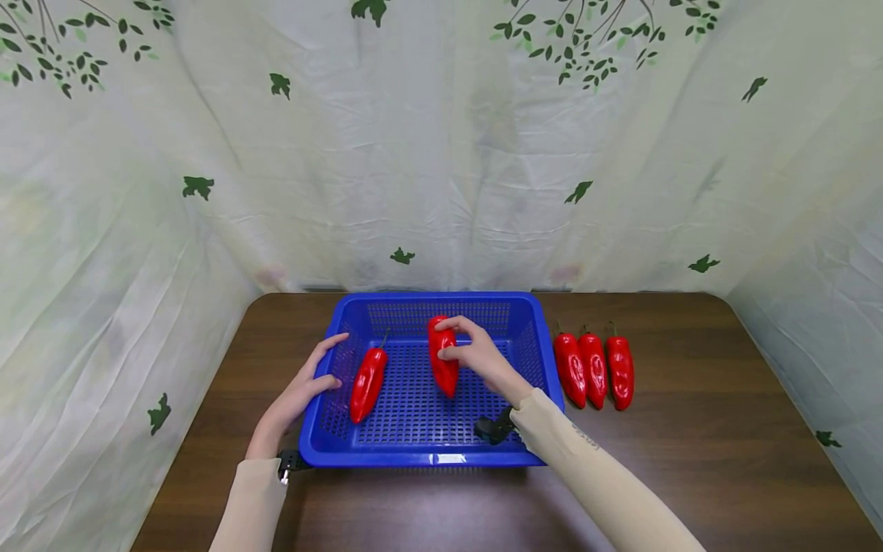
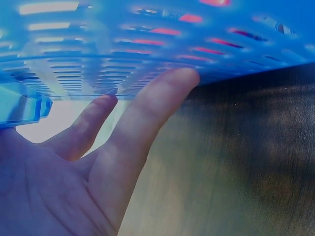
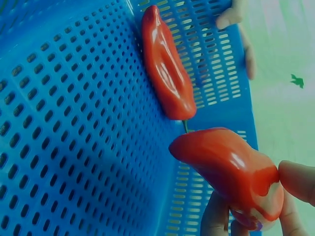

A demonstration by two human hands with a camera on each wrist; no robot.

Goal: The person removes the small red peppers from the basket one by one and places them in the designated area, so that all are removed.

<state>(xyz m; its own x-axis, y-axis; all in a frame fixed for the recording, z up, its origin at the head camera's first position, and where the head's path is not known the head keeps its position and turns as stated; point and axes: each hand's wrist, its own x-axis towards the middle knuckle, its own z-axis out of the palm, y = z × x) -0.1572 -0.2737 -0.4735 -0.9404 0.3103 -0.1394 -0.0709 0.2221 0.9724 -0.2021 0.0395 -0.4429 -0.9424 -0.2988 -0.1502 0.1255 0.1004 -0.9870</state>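
In the head view, the right hand (image 1: 479, 356) pinches 1 pepper (image 1: 444, 376) over the middle of the basket (image 1: 379, 458). The left hand (image 1: 303, 389) is unclenched, its fingers extended at the left wall. If the pinch slackens on that slick skin, the pepper could drop and roll against the lying pepper (image 1: 369, 385). The black device (image 1: 494, 429) at the right wrist could knock the near rim if the arm dips. 3 more peppers (image 1: 593, 370) lie on the table (image 1: 690, 445) just beside the basket; a shove rightward might push them askew.

In the left wrist view, 2 fingers lie nearly straight by the slotted outer wall, so the hold looks light; a bump could let the basket slide. Red shows through the slots.

In the right wrist view, the held pepper is glossy and deep red, broad and lumpy at the gripped end, tapering to a blunt tip. It appears raised above the floor; its stem is not visible here.
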